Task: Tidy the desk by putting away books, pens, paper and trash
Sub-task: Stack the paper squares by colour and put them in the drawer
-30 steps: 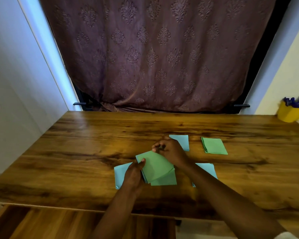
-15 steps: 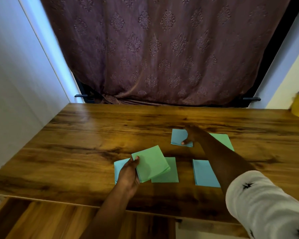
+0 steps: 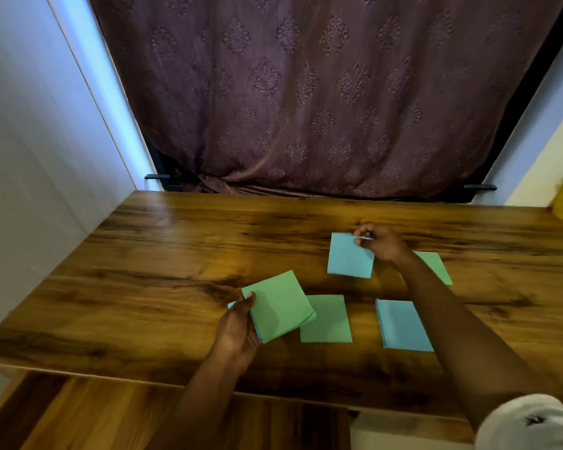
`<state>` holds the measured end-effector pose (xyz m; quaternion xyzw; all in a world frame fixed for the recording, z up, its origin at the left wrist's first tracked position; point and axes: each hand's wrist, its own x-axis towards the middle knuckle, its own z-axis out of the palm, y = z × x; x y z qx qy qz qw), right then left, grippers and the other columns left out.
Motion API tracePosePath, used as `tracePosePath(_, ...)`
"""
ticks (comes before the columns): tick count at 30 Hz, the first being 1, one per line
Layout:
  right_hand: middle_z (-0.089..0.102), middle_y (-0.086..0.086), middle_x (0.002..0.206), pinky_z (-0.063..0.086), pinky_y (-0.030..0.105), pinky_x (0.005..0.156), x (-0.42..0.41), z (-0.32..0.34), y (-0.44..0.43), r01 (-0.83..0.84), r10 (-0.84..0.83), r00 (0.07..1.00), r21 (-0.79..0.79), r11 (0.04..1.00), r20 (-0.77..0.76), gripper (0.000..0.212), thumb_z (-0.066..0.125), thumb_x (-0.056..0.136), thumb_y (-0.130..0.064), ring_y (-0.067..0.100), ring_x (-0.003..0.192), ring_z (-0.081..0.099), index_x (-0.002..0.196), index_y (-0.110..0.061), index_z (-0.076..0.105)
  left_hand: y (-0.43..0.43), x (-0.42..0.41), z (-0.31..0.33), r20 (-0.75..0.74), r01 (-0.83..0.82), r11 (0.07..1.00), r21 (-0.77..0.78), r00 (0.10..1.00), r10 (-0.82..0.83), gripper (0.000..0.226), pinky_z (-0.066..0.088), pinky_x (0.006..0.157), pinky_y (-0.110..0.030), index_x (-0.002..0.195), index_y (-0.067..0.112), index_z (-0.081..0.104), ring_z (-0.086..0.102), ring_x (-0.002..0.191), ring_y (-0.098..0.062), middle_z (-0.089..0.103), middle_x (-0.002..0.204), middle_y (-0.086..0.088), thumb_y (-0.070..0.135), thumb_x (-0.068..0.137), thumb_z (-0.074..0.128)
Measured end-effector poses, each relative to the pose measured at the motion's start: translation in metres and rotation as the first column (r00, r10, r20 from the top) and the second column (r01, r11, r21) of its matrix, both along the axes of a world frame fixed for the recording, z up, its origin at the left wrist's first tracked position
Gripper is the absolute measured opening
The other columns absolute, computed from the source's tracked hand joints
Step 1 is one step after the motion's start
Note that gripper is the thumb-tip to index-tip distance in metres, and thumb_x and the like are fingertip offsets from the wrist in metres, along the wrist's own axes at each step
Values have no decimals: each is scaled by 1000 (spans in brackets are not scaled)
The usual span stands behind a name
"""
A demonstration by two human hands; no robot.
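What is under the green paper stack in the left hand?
Blue sheets show below the green paper stack; a blue corner peeks out beside the left hand. It also covers part of a green sheet. The rest beneath is hidden.

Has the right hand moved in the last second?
Yes. The right hand left the green stack and went toward the curtain; it now pinches the far blue sheet.

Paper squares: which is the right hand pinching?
The far blue square, held at its top edge by the right hand; the nearer blue square lies flat.
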<state>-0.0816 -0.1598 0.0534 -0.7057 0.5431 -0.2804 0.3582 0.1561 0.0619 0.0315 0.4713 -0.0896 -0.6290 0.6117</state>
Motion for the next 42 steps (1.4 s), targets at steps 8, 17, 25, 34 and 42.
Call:
tracePosePath(8,66,-3,86,47,12,63,76,85,100,-287,272,945,66,956,181,13,66,84,-6,6,76,59,97,-8,65,13,41,20,30,47,999,27,998,-48,30,51,67,-36,114,9,60,65,84,-27,69,103,-15,28,98,44)
tracePosePath(17,68,-5,92,41,24,68,195,89,162,-303,297,948,-35,952,-117,9,69,83,-16,6,82,57,91,-18,70,42,110,28,92,213,970,-119,975,-203,39,57,66,-36,112,12,61,70,80,-23,73,98,-9,41,92,43)
tracePosePath(25,59,-16,88,39,19,64,267,67,209,-265,246,958,-129,956,-147,15,69,83,-17,3,84,54,98,-16,68,63,169,28,115,199,980,-26,974,-195,38,48,92,-54,122,7,57,63,97,-35,66,114,-19,32,95,48)
tracePosePath(34,64,0,117,52,31,88,290,12,240,-143,105,973,180,973,207,31,61,90,-15,14,108,59,120,-16,57,73,209,17,477,88,967,-238,878,38,20,58,62,-33,113,18,57,68,82,-17,68,102,-6,23,97,46)
tracePosePath(42,62,0,124,46,19,86,307,-53,260,-6,5,990,-6,1000,-141,38,52,95,-30,14,112,58,131,-17,51,76,248,-39,911,369,929,13,378,-163,69,50,92,-43,120,33,46,56,110,-13,59,118,3,83,73,38)
